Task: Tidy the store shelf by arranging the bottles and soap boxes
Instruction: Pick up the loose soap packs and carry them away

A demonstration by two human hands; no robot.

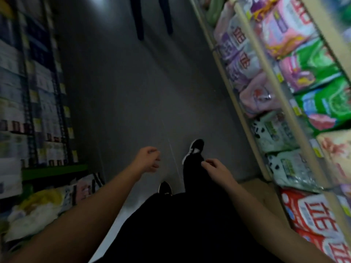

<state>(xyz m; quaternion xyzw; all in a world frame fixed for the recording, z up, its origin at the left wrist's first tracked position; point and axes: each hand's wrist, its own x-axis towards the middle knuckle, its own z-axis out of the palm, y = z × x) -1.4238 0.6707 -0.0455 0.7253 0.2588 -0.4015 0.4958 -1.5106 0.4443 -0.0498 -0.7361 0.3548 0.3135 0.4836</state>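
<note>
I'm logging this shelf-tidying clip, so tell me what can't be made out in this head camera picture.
- Bottles and soap boxes: none identifiable; the left shelf is dark and motion-blurred.
- Packs on the right shelf: print smeared by blur, some cut off by the right edge.
- Left hand, right hand: loosely curled, apparently empty; blur hides finger detail.
- Second person: only legs show, cut off by the top edge.

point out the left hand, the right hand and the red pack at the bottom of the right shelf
left hand (pixel 149 159): head view, on the back of the loosely curled hand
right hand (pixel 215 168): head view, on the back of the hand
red pack (pixel 311 211): head view, on its front face
</note>
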